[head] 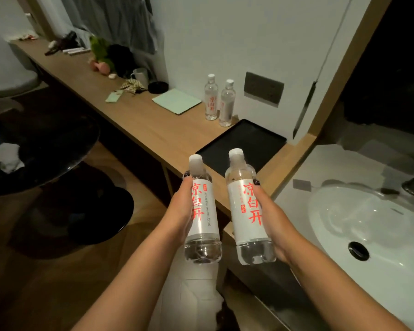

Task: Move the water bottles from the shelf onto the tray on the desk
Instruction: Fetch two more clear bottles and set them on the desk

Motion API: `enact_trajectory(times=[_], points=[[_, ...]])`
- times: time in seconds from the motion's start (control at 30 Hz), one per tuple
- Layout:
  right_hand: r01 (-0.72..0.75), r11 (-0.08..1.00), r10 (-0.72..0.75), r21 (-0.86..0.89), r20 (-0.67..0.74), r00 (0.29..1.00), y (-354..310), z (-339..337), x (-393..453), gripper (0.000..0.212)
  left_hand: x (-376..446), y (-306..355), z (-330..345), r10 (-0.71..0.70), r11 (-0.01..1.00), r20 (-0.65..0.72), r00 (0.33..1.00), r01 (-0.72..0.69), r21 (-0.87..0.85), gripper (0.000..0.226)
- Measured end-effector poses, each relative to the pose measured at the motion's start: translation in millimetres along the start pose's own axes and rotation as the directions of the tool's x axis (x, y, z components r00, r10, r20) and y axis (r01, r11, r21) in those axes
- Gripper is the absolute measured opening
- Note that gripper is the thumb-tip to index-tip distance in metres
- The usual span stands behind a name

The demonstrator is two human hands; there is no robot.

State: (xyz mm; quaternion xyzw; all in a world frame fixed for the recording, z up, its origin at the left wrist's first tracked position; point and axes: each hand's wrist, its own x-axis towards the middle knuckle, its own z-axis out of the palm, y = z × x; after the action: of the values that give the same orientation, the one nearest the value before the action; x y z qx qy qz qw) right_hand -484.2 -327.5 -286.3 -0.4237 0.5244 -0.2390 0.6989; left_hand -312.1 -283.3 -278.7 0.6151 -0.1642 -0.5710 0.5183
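My left hand [181, 206] grips a clear water bottle [204, 225] with a white label and red characters, held upright in front of the desk edge. My right hand [270, 216] grips a second, matching bottle [245, 211] just to its right. Beyond them a black tray [268, 144] lies on the wooden desk [153, 130], with nothing on it. Two more water bottles [211, 97] [227, 103] stand on the desk against the wall, just behind the tray's far left corner.
A pale green notebook [177, 101], a black dish [158, 87], a mug [140, 76] and clutter lie further left on the desk. A white sink [368, 225] is at right, a dark round table [41, 149] at left. A wall socket panel [264, 88] is above the tray.
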Motion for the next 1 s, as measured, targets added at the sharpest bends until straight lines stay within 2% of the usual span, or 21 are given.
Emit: enact_trajectory(times=[0.3,0.5,0.67,0.83,1.0], points=[[-0.041,0.998,0.042,-0.04,0.024,0.999,-49,34,109,0.05,106,59,-21,-0.003,1.0,0.033,0.999,0.002,0.031,0.041],[-0.051,0.998,0.052,-0.049,0.023,0.998,-89,56,160,0.049,160,102,-31,-0.019,0.999,0.045,0.999,0.021,-0.039,0.039],[-0.052,0.998,0.052,-0.021,-0.009,0.999,-108,73,194,0.047,203,130,-47,-0.055,0.998,0.069,0.996,0.056,-0.006,0.045],[-0.041,0.995,0.047,0.09,-0.062,0.997,-121,101,227,0.045,242,161,-66,-0.063,0.998,0.147,0.987,0.059,0.032,0.043],[-0.041,0.965,0.079,0.257,-0.141,0.987,-130,141,256,0.049,289,195,-98,-0.13,0.982,0.229,0.965,0.094,0.161,0.045]])
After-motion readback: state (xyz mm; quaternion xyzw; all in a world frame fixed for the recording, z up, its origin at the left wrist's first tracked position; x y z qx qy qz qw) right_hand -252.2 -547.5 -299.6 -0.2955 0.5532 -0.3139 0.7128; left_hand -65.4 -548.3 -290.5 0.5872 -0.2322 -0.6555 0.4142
